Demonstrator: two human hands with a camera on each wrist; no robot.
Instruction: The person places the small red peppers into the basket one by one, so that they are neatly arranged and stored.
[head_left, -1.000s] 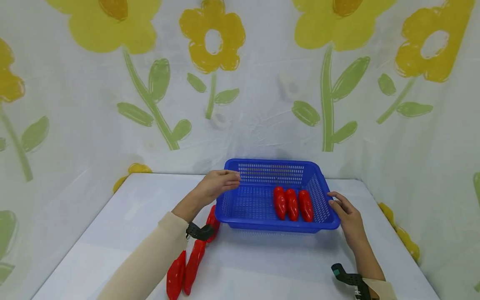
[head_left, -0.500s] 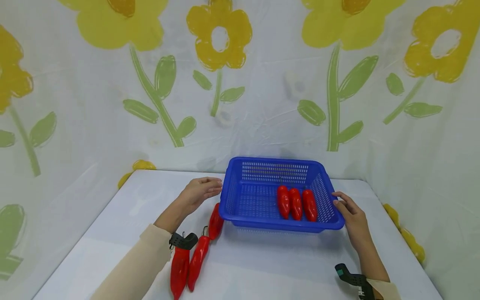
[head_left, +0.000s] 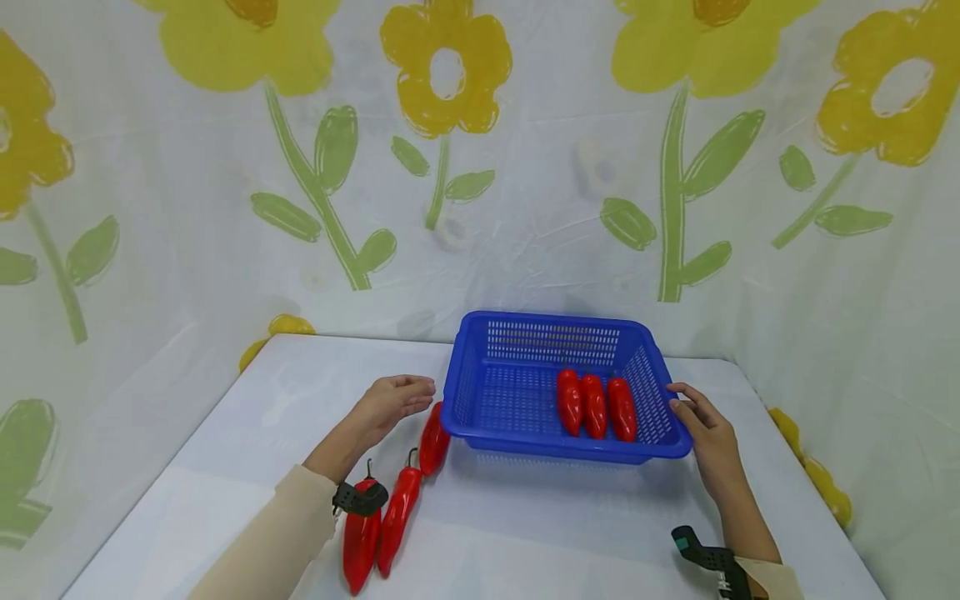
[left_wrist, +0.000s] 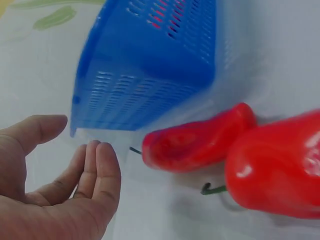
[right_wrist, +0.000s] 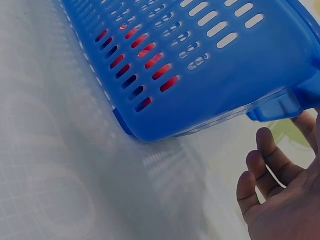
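A blue plastic basket (head_left: 555, 448) with slotted walls stands on the table, and three shiny red peppers (head_left: 594, 407) lie side by side in its right half. My right hand (head_left: 708, 437) pinches the right rim between thumb and forefinger; in the right wrist view its other fingers (right_wrist: 267, 185) are loosely bent below the rim. Beside the left wall, my left hand (head_left: 390, 408) hovers with nothing in it, fingers and thumb apart. Under and in front of it are three more red peppers with dark stems: one (head_left: 434, 440) next to the basket, another (head_left: 399, 521), and a third (head_left: 362, 542) nearest me.
The white table (head_left: 555, 533) runs up to a pale curtain (head_left: 525, 250) printed with yellow flowers, which hangs along the back and both sides. The basket's back wall is close to this curtain. A dark strap (head_left: 360, 498) is on the left wrist.
My left hand has moved left, from over the basket's left rim to outside it. The loose peppers show more fully now. My right hand has stayed at the right rim.
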